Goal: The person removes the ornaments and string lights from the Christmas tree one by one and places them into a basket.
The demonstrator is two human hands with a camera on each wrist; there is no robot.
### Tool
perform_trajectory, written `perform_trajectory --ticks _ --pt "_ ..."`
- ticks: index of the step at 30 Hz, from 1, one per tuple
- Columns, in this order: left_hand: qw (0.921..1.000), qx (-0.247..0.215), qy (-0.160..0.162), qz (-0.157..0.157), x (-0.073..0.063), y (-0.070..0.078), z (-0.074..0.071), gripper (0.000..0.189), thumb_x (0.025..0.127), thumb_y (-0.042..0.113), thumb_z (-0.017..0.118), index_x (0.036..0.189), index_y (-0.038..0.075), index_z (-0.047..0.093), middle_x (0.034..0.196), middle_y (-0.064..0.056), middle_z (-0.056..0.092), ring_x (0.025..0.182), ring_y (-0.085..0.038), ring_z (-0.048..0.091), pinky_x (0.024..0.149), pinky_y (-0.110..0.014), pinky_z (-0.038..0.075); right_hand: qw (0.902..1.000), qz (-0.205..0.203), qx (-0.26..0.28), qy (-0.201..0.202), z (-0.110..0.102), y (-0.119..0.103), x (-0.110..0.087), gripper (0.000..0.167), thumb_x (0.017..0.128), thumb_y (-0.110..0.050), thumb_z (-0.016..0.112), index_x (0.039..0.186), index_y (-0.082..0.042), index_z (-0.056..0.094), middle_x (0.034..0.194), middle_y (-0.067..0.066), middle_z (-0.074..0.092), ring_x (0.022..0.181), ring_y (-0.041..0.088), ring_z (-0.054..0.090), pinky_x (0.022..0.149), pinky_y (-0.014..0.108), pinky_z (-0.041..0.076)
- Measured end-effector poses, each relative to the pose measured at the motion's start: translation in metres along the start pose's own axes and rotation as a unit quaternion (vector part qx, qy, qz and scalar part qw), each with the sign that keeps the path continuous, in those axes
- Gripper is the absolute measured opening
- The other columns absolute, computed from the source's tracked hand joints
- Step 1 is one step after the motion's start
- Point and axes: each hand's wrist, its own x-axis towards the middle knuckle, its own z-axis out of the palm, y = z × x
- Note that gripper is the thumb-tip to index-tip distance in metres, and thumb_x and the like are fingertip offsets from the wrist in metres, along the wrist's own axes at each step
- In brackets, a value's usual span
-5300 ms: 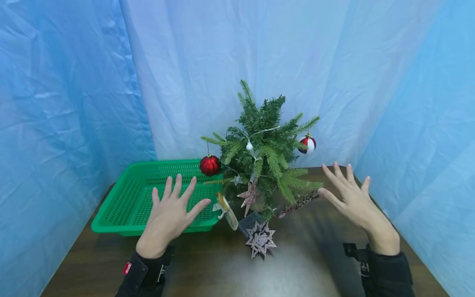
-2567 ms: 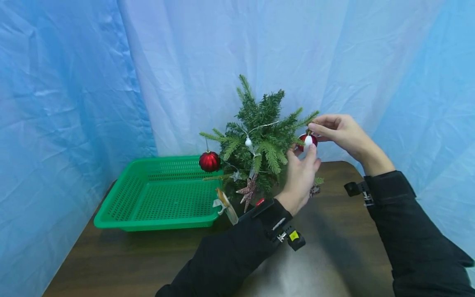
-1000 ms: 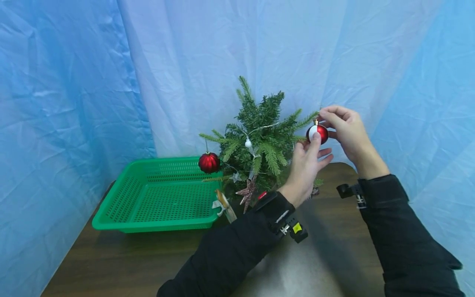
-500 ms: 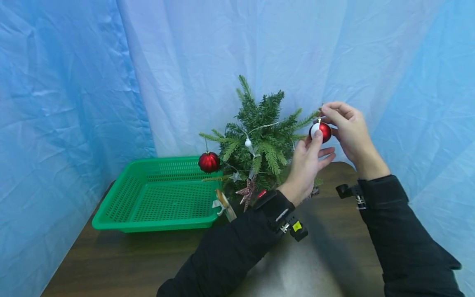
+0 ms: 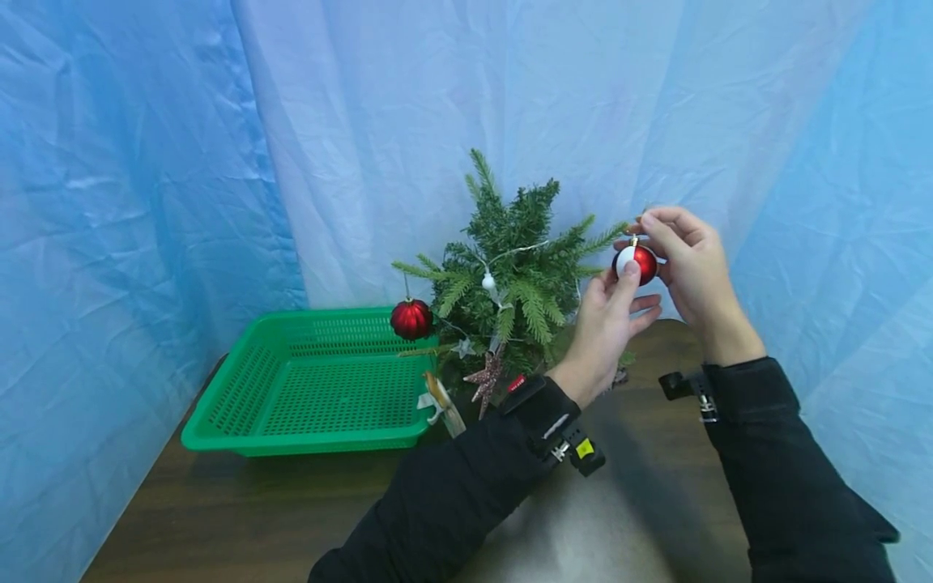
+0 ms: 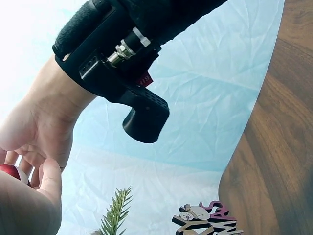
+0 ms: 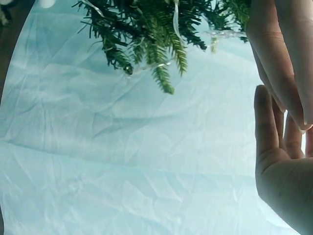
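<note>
In the head view, my left hand holds a red-and-white Christmas bauble from below, thumb across its front. Just above, my right hand pinches at the bauble's hanging loop near a branch tip; the fingers partly hide the loop. Directly left of both hands stands a small artificial Christmas tree. Only a red sliver of the bauble shows between the hands in the left wrist view. From the right wrist, the fingers show but the bauble is hidden.
On the tree hang a dark red bauble, a glittery pink star and a white light bulb. A green plastic basket sits on the wooden table to the left. A snowman lettering ornament appears in the left wrist view.
Both hands have come from apart to the tree's right side and taken hold of the red-and-white bauble. It has since turned and shifted right, off its former hanging place.
</note>
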Motion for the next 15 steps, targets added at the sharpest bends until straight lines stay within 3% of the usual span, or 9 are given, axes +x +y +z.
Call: perform_trajectory --ticks 7,15 --pt "1.0000 0.006 0.001 -0.001 -0.0025 0.0003 0.0017 0.042 0.107 0.033 0.054 0.140 0.007 0.048 0.129 -0.007 0.059 0.113 -0.033 0.064 0.097 -0.042 0.053 0.9998 -0.018 0.000 0.001 -0.0036 0.0026 -0.0043 0.026 0.102 -0.016 0.062 0.116 0.006 0.058 0.103 0.013 0.070 0.096 0.027 0.072 0.078 0.031 0.059" --pt "0.9998 0.009 0.009 -0.013 -0.0052 -0.0010 0.0011 0.045 0.107 0.032 0.055 0.142 0.004 0.046 0.127 -0.008 0.059 0.111 -0.033 0.065 0.096 -0.041 0.054 0.9997 -0.018 0.000 0.014 -0.0080 -0.0013 -0.0109 0.018 0.102 -0.013 0.063 0.110 0.004 0.064 0.102 0.011 0.071 0.095 0.023 0.071 0.074 0.028 0.059"
